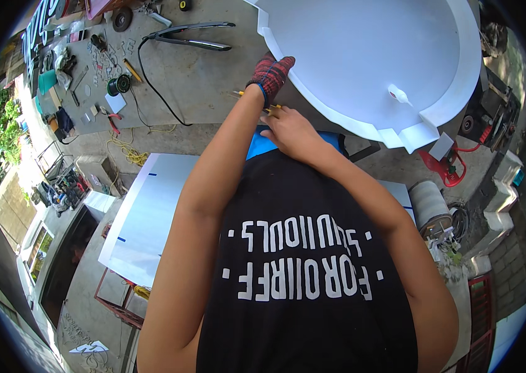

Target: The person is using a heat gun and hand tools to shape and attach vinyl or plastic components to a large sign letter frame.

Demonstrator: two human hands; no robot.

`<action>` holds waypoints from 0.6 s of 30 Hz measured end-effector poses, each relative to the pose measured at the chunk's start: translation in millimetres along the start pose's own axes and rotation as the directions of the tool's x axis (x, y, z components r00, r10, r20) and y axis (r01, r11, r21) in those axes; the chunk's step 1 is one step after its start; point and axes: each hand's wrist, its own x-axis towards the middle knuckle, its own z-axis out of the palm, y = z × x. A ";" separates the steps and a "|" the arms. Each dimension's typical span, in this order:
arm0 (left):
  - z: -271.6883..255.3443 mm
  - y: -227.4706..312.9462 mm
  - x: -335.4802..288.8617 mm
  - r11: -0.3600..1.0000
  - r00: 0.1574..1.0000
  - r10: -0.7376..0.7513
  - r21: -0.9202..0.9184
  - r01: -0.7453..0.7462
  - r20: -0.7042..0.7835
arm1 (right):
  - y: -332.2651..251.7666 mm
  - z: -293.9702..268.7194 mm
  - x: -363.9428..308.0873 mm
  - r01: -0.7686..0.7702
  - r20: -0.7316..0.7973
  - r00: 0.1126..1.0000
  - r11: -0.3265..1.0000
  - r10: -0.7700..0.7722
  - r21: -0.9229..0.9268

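Note:
My left hand (pixel 271 76), in a red and black knit glove, is closed at the left edge of a large white round shell (pixel 362 50), its thumb over the raised white rim (pixel 310 91). My bare right hand (pixel 297 133) is just below, near the table's front edge, fingers bent around a small yellow-handled tool (pixel 274 108) that is mostly hidden. Farther left on the table lies a black hair straightener (pixel 191 36), its two arms apart and its cord trailing toward the front edge. A small white teardrop-shaped piece (pixel 399 95) sits inside the shell.
The grey table (pixel 213 81) carries a wire spool (pixel 118 85), red-handled pliers (pixel 112 118) and several loose metal bits at the left. A white sheet (pixel 151 205) lies behind me at lower left. A red plastic chair (pixel 449 168) stands right; yellow cord (pixel 129 149) hangs below the table.

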 end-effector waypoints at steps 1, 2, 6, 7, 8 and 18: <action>4.5 -1.8 -1.8 1.000 1.000 -0.012 0.006 0.012 -0.026 | -2.6 -32.4 -6.9 0.014 0.137 0.990 1.000 -0.017 0.026; 8.9 -3.1 -2.7 1.000 0.998 -0.021 0.015 0.022 -0.054 | -0.3 -59.7 -9.5 0.047 -0.079 0.996 0.998 -0.045 0.029; 27.9 -21.3 -8.6 0.976 0.973 0.149 -0.128 -0.173 -0.177 | 96.2 -83.8 31.4 -0.037 -0.425 0.899 0.946 -0.110 -0.322; 34.1 -26.2 -8.3 0.959 0.963 0.180 -0.180 -0.217 -0.203 | 125.9 -71.8 43.7 -0.041 -0.351 0.929 0.912 -0.115 -0.408; 38.8 -28.3 -10.5 0.960 0.964 0.177 -0.182 -0.214 -0.199 | 143.6 -60.6 50.3 -0.045 -0.349 0.931 0.911 -0.111 -0.409; 58.0 -35.1 -28.7 0.965 0.913 0.205 -0.084 -0.249 -0.352 | 172.4 -30.8 61.9 -0.013 -0.153 0.983 0.793 -0.102 -0.610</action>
